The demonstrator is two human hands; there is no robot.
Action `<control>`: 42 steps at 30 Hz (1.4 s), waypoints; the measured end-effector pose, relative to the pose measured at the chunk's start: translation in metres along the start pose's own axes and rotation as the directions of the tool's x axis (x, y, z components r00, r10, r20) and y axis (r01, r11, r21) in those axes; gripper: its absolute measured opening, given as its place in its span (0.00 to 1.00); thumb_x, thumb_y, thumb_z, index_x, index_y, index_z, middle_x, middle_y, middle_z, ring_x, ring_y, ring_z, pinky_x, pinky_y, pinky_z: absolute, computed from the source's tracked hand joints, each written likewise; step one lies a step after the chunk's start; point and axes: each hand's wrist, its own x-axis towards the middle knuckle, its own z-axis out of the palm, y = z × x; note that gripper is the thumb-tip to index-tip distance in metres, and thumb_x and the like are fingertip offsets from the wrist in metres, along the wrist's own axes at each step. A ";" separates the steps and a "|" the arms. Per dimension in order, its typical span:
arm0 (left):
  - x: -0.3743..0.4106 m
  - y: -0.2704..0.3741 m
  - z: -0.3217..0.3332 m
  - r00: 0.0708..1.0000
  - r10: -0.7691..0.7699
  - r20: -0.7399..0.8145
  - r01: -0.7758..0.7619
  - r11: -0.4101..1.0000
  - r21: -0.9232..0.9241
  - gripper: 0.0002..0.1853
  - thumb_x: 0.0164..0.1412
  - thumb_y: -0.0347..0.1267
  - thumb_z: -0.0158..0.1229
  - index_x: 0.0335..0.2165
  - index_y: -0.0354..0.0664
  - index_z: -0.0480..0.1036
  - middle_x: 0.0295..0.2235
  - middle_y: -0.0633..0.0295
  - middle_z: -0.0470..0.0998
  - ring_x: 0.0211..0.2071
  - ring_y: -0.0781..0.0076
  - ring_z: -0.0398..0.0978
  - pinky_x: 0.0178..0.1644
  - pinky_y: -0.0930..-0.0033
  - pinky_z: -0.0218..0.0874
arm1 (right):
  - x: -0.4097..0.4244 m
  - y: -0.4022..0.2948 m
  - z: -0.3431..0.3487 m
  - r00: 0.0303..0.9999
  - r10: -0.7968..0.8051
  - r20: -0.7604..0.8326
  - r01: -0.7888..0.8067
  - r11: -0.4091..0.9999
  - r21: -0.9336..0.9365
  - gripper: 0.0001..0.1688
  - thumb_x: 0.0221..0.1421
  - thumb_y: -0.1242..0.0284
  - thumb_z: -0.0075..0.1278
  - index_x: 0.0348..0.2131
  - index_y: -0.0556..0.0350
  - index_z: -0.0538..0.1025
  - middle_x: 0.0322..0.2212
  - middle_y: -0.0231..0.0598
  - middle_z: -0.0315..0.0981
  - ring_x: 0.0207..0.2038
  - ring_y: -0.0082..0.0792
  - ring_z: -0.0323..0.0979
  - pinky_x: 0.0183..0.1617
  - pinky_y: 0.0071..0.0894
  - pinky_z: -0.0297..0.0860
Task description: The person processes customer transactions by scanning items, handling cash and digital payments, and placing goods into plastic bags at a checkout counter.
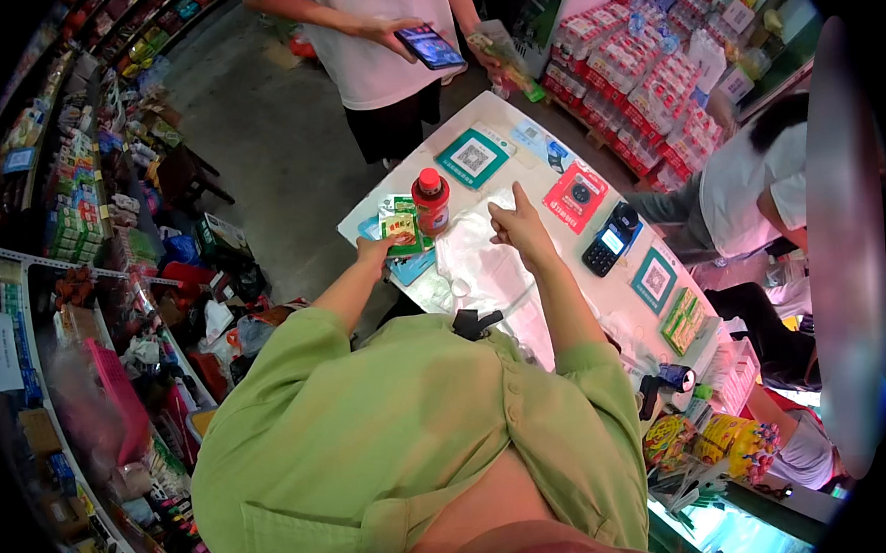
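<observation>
My left hand (375, 251) grips the near-left edge of a green food packet (402, 237) lying at the counter's left side. Right beside the packet stands an upright red bottle (431, 206) with a red cap. My right hand (521, 226) hovers over the counter, holding nothing, its index finger stretched out and the other fingers curled. Beneath and left of that hand spreads a crumpled white plastic bag (479, 256). Across the counter, a person in a white shirt (378, 47) holds a smartphone (429, 46) and a clear-and-green package (505, 59).
On the white counter (400, 170) lie a framed QR code (473, 157), a red card (575, 197), a payment terminal (611, 239) and another QR code (654, 280). Stocked shelves (78, 198) line the left. Shrink-wrapped bottle packs (635, 79) are stacked behind. Another person (746, 185) is at right.
</observation>
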 end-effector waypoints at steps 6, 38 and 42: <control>-0.004 0.003 -0.005 0.996 0.087 -0.037 -0.087 0.996 0.004 0.43 0.43 0.41 0.64 0.47 0.28 0.48 0.37 0.47 0.68 0.29 0.60 0.72 0.21 0.64 0.64 | -0.022 0.009 -0.021 0.999 0.037 -0.022 -0.036 0.999 0.013 0.30 0.53 0.68 0.47 0.53 0.63 0.58 0.16 0.27 0.61 0.18 0.18 0.58 0.29 0.24 0.66; 0.025 0.020 -0.029 0.867 -0.254 0.430 0.208 0.966 0.151 0.31 0.49 0.55 0.52 0.46 0.48 0.64 0.40 0.61 0.68 0.38 0.66 0.65 0.41 0.62 0.58 | -0.126 0.222 -0.099 0.700 0.032 -0.714 -0.444 0.802 -0.400 0.19 0.40 0.72 0.55 0.33 0.55 0.66 0.31 0.49 0.69 0.38 0.48 0.68 0.41 0.41 0.64; 0.027 0.021 -0.036 0.878 -0.306 0.367 0.263 0.951 0.163 0.32 0.48 0.58 0.51 0.45 0.50 0.64 0.39 0.62 0.69 0.36 0.67 0.66 0.38 0.64 0.59 | -0.121 0.219 -0.098 0.704 0.009 -0.710 -0.429 0.803 -0.415 0.19 0.40 0.71 0.55 0.34 0.54 0.66 0.32 0.48 0.68 0.39 0.48 0.67 0.41 0.40 0.64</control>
